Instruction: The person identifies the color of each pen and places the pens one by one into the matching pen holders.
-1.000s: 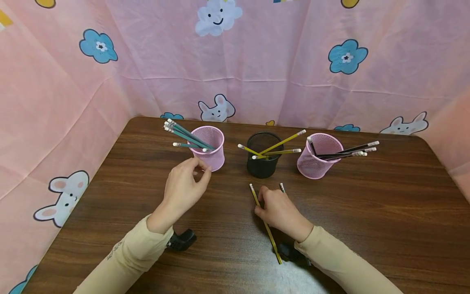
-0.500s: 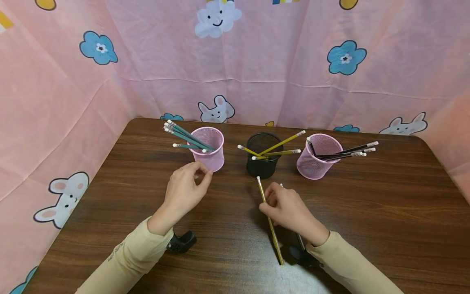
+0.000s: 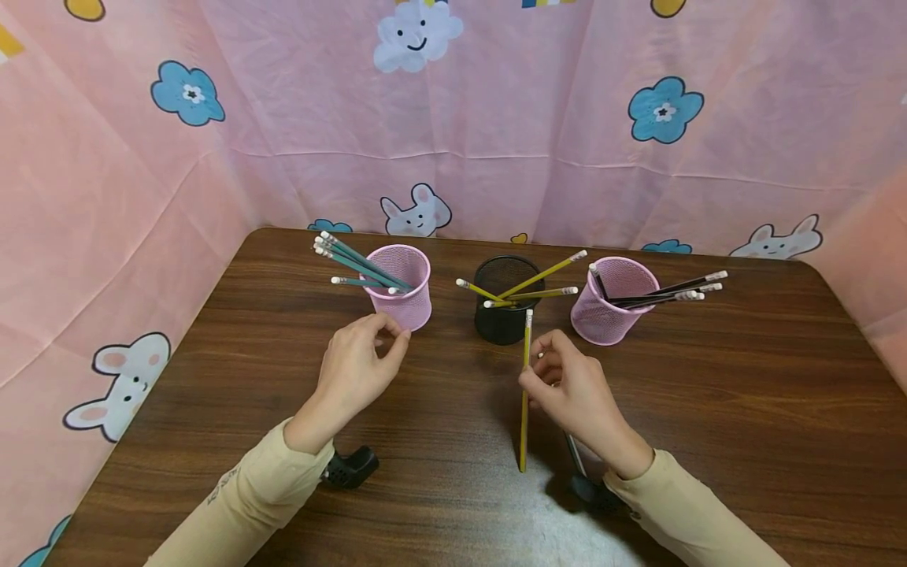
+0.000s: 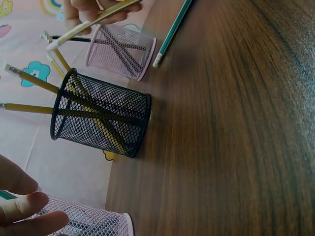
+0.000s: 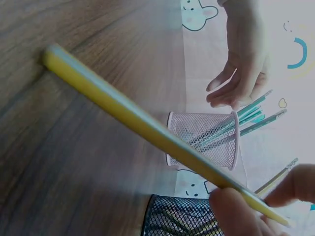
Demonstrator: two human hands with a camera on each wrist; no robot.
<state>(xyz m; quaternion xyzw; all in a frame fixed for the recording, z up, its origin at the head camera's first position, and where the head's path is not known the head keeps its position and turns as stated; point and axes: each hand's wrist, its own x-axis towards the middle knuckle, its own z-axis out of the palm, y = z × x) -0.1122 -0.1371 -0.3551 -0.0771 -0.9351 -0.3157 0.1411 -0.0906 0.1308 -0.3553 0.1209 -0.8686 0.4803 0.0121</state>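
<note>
My right hand [image 3: 584, 390] pinches a yellow pencil [image 3: 524, 433] between thumb and fingers, in front of the black mesh cup [image 3: 496, 327]. The pencil's white eraser end points away from me, overlapping the cup's side in the head view. In the right wrist view the pencil [image 5: 142, 125] slants above the table. My left hand [image 3: 354, 362] holds nothing; its fingers hang loosely bent just in front of the left pink mesh cup [image 3: 414, 311]. On the table under my right hand lies a green pencil [image 4: 173, 34], mostly hidden in the head view.
Several green pencils [image 3: 364, 264] lean in the left pink cup, and several yellow pencils [image 3: 546, 273] in the black cup. A right-hand pink mesh cup [image 3: 598, 323] holds several black pencils [image 3: 669, 291]. A patterned pink cloth [image 3: 496, 94] hangs behind the table.
My right hand has lifted the yellow pencil from the table and carried it right and forward, turning it nearly straight away from me. The left hand has barely moved.
</note>
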